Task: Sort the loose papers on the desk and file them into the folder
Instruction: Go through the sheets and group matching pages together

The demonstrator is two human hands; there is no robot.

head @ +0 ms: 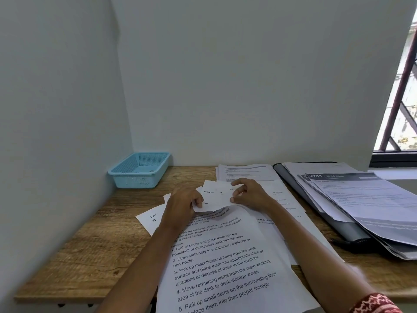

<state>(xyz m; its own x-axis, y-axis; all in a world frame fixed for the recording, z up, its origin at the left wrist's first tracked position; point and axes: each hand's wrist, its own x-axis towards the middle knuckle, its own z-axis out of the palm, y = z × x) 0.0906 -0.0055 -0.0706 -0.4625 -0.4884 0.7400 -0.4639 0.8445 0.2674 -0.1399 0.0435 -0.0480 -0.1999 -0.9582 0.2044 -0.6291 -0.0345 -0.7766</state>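
Several small white paper slips (pixel 215 195) are bunched together above the desk's middle. My left hand (pixel 182 205) grips their left lower edge, and my right hand (pixel 249 194) pinches their right side between thumb and fingers. Under my forearms lies a large printed sheet (pixel 223 267) with numbered lines of text. Another small slip (pixel 151 219) lies flat to the left of my left wrist. More printed sheets (pixel 246 172) lie behind my hands. A dark open folder (pixel 345 229) sits at the right with a stack of papers (pixel 365 199) on it.
A light blue plastic basket (pixel 140 169) stands in the back left corner against the wall. The wooden desk (pixel 79 256) shows bare wood at the left. A window (pixel 401 98) with bars is at the far right.
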